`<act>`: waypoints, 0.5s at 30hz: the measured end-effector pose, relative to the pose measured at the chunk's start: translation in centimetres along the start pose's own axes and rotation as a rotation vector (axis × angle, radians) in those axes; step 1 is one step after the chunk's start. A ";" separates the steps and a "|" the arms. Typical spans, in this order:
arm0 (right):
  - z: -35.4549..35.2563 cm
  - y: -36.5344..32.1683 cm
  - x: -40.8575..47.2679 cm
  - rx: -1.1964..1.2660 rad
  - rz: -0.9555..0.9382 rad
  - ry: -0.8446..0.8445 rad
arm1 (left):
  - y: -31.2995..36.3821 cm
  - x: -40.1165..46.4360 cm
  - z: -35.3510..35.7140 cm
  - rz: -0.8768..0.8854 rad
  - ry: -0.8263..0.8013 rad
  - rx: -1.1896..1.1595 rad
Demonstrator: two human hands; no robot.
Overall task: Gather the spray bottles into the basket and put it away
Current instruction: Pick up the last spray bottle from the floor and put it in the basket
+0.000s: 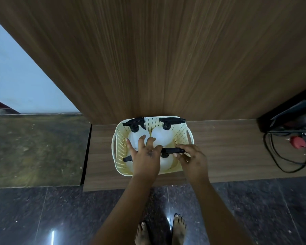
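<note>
A cream perforated basket [182, 137] stands on a low wooden ledge [228, 156] against a wood-grain panel. Several white spray bottles with black trigger heads stand in it: one at the back left [135, 123], one at the back right [171, 121], two nearer ones. My left hand [145, 156] lies spread over the front left bottle, fingers straight, reaching toward the back bottles. My right hand [193, 158] pinches the black trigger head of the front right bottle [170, 150] between thumb and fingers. The near bottles' bodies are mostly hidden by my hands.
A black device [290, 117] with looping black cables [286, 161] and a red plug [298, 142] sits at the ledge's right end. A greenish glass-like slab [37, 147] lies left of the ledge. My bare feet stand on dark polished tiles [60, 218].
</note>
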State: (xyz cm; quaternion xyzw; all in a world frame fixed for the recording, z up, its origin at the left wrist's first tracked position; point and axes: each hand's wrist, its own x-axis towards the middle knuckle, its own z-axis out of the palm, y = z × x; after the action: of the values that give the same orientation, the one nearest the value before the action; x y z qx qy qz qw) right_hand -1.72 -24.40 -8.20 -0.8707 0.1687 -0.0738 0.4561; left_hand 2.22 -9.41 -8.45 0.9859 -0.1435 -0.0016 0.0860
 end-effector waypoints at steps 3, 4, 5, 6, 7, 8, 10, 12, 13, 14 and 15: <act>-0.2 -0.4 0.4 -0.062 -0.033 -0.058 | -0.2 0.1 -0.2 -0.002 0.020 0.026; -0.4 -0.5 0.6 -0.073 -0.032 -0.079 | -0.3 0.2 -0.4 -0.003 0.025 0.017; -0.6 -0.7 0.7 -0.079 -0.032 -0.102 | -0.5 0.2 -0.5 -0.007 0.025 -0.007; -0.8 -0.9 0.9 -0.093 -0.043 -0.130 | -0.7 0.2 -0.7 -0.017 0.008 -0.039; -1.0 -1.0 1.0 -0.119 -0.054 -0.169 | -0.8 0.2 -1.0 -0.033 -0.022 -0.071; -1.4 -1.1 1.2 -0.140 -0.051 -0.219 | -1.0 0.1 -1.2 -0.050 -0.049 -0.101; -2.4 -1.2 1.7 -0.115 0.002 -0.332 | -1.7 -0.2 -1.6 -0.080 -0.064 -0.155; -3.1 -1.4 2.3 -0.002 0.075 -0.327 | -2.4 -0.4 -2.3 -0.142 0.012 -0.245; -3.1 -1.4 2.7 0.075 0.118 -0.255 | -2.9 -0.5 -2.5 -0.198 0.087 -0.316; -3.0 -1.3 3.2 0.149 0.169 -0.155 | -3.4 -0.5 -2.7 -0.268 0.164 -0.400; -2.7 -1.2 3.8 0.197 0.230 -0.054 | -3.8 -0.5 -2.6 -0.346 0.229 -0.480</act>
State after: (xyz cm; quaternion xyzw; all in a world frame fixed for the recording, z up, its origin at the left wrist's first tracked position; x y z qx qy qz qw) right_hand 1.31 -27.19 -5.79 -0.7983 0.2470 -0.0136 0.5491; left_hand 2.89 -5.20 -6.54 0.9410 0.0413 0.0608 0.3302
